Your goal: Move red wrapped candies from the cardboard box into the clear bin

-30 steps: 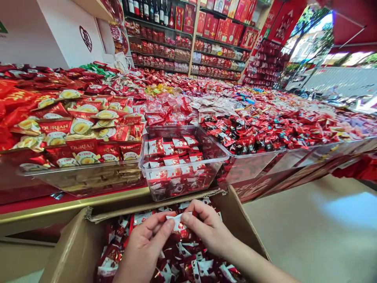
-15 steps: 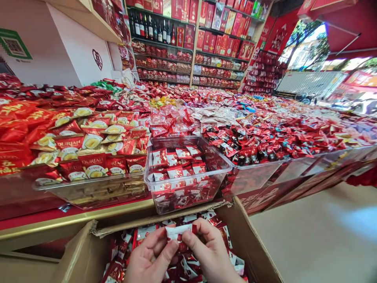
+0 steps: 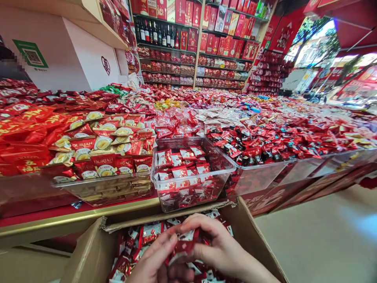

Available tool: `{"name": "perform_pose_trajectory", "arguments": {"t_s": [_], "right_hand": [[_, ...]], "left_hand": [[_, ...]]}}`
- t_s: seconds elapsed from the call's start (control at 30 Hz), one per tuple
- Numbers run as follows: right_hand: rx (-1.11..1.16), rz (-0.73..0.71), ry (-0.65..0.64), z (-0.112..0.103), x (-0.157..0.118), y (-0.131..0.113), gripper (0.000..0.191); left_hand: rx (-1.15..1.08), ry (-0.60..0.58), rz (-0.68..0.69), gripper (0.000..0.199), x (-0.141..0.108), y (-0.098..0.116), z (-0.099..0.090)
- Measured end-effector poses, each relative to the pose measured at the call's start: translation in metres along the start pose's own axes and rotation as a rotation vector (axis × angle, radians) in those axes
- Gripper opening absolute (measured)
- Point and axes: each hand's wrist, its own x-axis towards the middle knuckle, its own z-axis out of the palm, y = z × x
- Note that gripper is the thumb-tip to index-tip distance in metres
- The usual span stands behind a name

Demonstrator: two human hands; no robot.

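Between my two hands, over an open cardboard box point(image 3: 84, 251), is a small red-and-white wrapped candy packet point(image 3: 186, 244), slightly blurred. My right hand point(image 3: 216, 245) grips its right side, with the index finger arched over the top and the thumb below. On the opposite side, my left hand point(image 3: 156, 257) has its thumb against the packet, its lower fingers curled beneath and partly smeared. Under both hands, the box holds many similar loose packets point(image 3: 151, 232). Just beyond its far flap stands a clear plastic bin point(image 3: 193, 177) with rows of the same kind of packets.
Durian snack packs point(image 3: 104, 165) fill a bin at left, beside large red bags point(image 3: 23, 153). Red-and-black candies point(image 3: 256, 151) are heaped at right. Behind stand shelves point(image 3: 196, 51) with bottles and red boxes. Bare floor point(image 3: 318, 236) lies to the right.
The packet has turned from lying level to tilted, with its red face showing. My right fingers have shifted over its top. The view has swung slightly left.
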Motion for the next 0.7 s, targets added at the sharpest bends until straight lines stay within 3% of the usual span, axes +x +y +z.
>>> {"name": "perform_pose_trajectory", "arguments": {"t_s": [0.07, 0.2, 0.3, 0.5, 0.57, 0.7], "right_hand": [[-0.029, 0.023, 0.063, 0.003, 0.005, -0.003, 0.015], [0.013, 0.198, 0.186, 0.011, 0.009, 0.002, 0.029], [0.08, 0.28, 0.25, 0.014, 0.009, 0.008, 0.037], [0.113, 0.281, 0.294, 0.014, 0.007, 0.009, 0.038], [0.145, 0.264, 0.296, 0.013, 0.007, 0.008, 0.03], [0.149, 0.244, 0.247, 0.013, 0.006, 0.008, 0.025]], "left_hand": [[0.065, -0.022, 0.032, 0.049, -0.001, -0.001, 0.003], [0.26, 0.071, 0.209, 0.059, 0.002, -0.005, 0.003], [0.369, 0.121, 0.276, 0.044, 0.005, -0.01, 0.001], [0.414, 0.14, 0.313, 0.036, 0.009, -0.013, -0.001], [0.471, 0.136, 0.354, 0.035, 0.008, -0.013, -0.001], [0.619, 0.115, 0.431, 0.031, 0.005, -0.012, 0.001]]}}
